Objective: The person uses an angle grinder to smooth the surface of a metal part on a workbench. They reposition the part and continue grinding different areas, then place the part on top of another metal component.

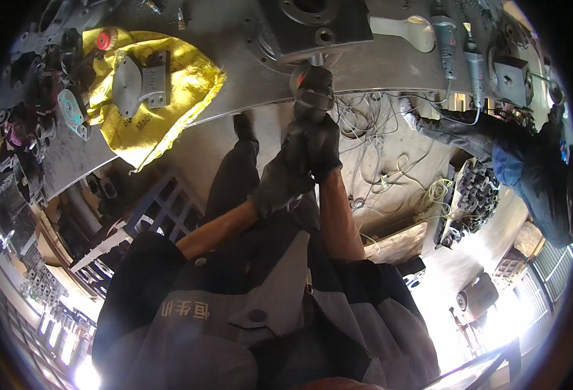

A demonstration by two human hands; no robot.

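Note:
Both my hands wear black gloves and meet around a dark, cylindrical hand-held power tool (314, 94) at the bench's near edge. My right hand (324, 148) is closed around its near end. My left hand (283, 179) is closed too, lower and to the left, pressed against the right; the fingers partly hide each other. The tool's far end points at a dark metal block (312, 32) with round holes, standing on the metal bench (228, 84). A short bright shaft shows between tool and block; whether it touches the block I cannot tell.
Left on the bench, a yellow sack (199, 75) lies under a grey metal bracket (129, 84); several metal parts crowd beyond. Two corded grinders (445, 45) lie right. Loose cables (371, 123) trail to the floor. Another person (517, 159) reaches in near a bin of parts (475, 192).

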